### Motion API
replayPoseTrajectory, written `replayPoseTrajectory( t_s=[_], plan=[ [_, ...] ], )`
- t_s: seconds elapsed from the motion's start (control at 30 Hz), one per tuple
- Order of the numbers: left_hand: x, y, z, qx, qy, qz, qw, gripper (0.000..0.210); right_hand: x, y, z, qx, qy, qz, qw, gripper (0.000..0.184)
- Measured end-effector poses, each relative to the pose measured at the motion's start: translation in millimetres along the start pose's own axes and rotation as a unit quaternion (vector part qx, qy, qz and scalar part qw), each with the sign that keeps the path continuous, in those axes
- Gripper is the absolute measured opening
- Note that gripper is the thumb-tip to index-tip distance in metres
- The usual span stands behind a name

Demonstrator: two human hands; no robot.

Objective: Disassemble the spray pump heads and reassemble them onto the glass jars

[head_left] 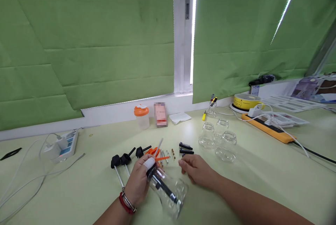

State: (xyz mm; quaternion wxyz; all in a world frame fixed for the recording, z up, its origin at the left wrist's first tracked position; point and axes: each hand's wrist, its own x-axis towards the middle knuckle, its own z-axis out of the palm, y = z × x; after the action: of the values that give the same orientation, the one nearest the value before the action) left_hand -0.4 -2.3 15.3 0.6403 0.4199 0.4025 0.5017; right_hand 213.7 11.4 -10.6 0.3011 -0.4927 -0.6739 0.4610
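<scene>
My left hand (139,179) is wrapped round the neck of a clear glass bottle (177,188), tilted with its base toward the lower right. A black tube-like part (165,188) runs inside the bottle, and an orange strip (161,158) and a pale rod stick out at its neck. A white covering shows on the left thumb. To the right, my right hand (196,170) is closed near the tabletop, thumb and fingers together; anything between them is too small to make out. Just beyond it lie black slotted pieces (186,147).
Black knobs with metal rods (125,159), orange parts (153,152), screws (163,156) and small brown bits (173,153) lie beyond my hands. Glass jars (226,146) stand at right, before an orange power strip (270,128). An orange-lidded cup (142,117) stands at the back; a white power strip (67,148) lies left.
</scene>
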Motion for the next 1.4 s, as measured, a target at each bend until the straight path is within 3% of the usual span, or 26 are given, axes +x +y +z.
replayPoseTrajectory(
  t_s=[0.07, 0.13, 0.2, 0.27, 0.37, 0.47, 0.6, 0.7, 0.8, 0.93, 1.0, 1.1, 1.2, 1.3, 1.4],
  plan=[
    [-2.6, 1.6, 3.2, -0.007, 0.04, 0.047, 0.998, 0.02, -10.2, -4.8, 1.4, 0.143, -0.145, 0.037, 0.978, 0.055],
    [-5.3, 1.0, 5.8, 0.024, 0.071, 0.075, 0.994, 0.021, -16.8, -9.5, 4.8, 0.273, -0.217, 0.061, 0.935, 0.063],
    [-7.8, -0.6, 7.6, 0.084, 0.086, 0.095, 0.988, 0.022, -19.1, -14.0, 7.4, 0.363, -0.212, 0.072, 0.905, 0.062],
    [-9.6, -1.4, 8.5, 0.16, 0.083, 0.104, 0.978, 0.024, -18.8, -18.4, 7.3, 0.401, -0.175, 0.076, 0.896, 0.054],
    [-11.5, 1.7, 8.6, 0.261, 0.064, 0.132, 0.954, 0.026, -17.6, -23.2, 3.4, 0.393, -0.128, 0.06, 0.909, 0.047],
    [-12.9, 7.9, 7.6, 0.297, 0.058, 0.169, 0.938, 0.026, -18.1, -22.4, -0.1, 0.35, -0.112, 0.007, 0.93, 0.051],
    [-14.7, 12.8, 6.3, 0.302, 0.031, 0.158, 0.94, 0.028, -17.7, -15.7, -2.1, 0.257, -0.105, -0.087, 0.957, 0.052],
    [-15.5, 11.2, 7.0, 0.297, 0.044, 0.158, 0.941, 0.028, -15.7, -14.2, -3.9, 0.236, -0.103, -0.11, 0.96, 0.053],
    [-15.4, 7.8, 8.4, 0.299, 0.07, 0.174, 0.936, 0.025, -14.0, -14.2, -5.4, 0.262, -0.1, -0.077, 0.957, 0.055],
    [-14.8, 6.7, 7.7, 0.329, 0.095, 0.225, 0.912, 0.022, -12.5, -8.6, -1.4, 0.323, -0.196, 0.023, 0.925, 0.06],
    [-15.1, 7.9, 5.9, 0.334, 0.092, 0.221, 0.912, 0.022, -12.1, -6.4, 2.1, 0.325, -0.213, 0.038, 0.921, 0.059],
    [-15.5, 9.1, 3.3, 0.332, 0.084, 0.213, 0.915, 0.022, -13.9, -9.6, 3.2, 0.272, -0.15, -0.004, 0.95, 0.06],
    [-12.8, 6.7, 1.8, 0.323, 0.089, 0.203, 0.92, 0.024, -18.6, -18.0, -3.6, 0.117, -0.082, -0.097, 0.985, 0.07],
    [-6.7, 1.8, 0.5, 0.285, 0.091, 0.154, 0.942, 0.028, -22.9, -23.9, -12.1, -0.085, -0.022, -0.218, 0.972, 0.083],
    [-2.6, -1.2, -1.4, 0.256, 0.096, 0.093, 0.957, 0.031, -23.8, -23.7, -14.8, -0.163, 0.001, -0.264, 0.951, 0.078]
  ],
)
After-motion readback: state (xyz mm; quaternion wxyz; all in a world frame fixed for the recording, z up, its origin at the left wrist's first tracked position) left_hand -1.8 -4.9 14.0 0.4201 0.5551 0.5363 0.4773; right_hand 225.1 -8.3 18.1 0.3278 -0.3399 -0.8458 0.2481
